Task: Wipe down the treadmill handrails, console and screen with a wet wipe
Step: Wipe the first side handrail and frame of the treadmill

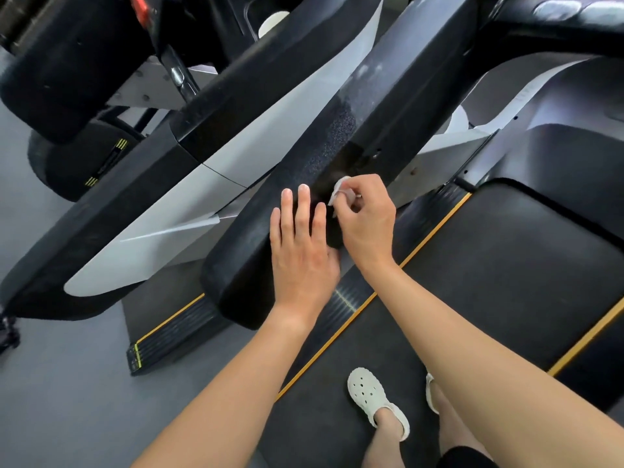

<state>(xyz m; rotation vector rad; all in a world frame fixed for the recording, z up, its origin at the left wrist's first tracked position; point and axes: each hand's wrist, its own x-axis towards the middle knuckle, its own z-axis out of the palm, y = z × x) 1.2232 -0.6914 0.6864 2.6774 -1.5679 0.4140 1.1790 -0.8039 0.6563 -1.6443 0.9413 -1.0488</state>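
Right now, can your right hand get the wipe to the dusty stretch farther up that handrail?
Probably yes: the right hand pinches the wipe on the handrail, and nothing lies between it and the dusty patch.

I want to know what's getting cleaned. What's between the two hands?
In the head view, just a thin bare strip of the black handrail lies between the left hand and the right hand, which pinches the white wipe.

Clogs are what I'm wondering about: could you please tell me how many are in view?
2. One clog stands on the belt near the bottom edge, in plain view; the other clog is just right of it, mostly hidden behind the right forearm.
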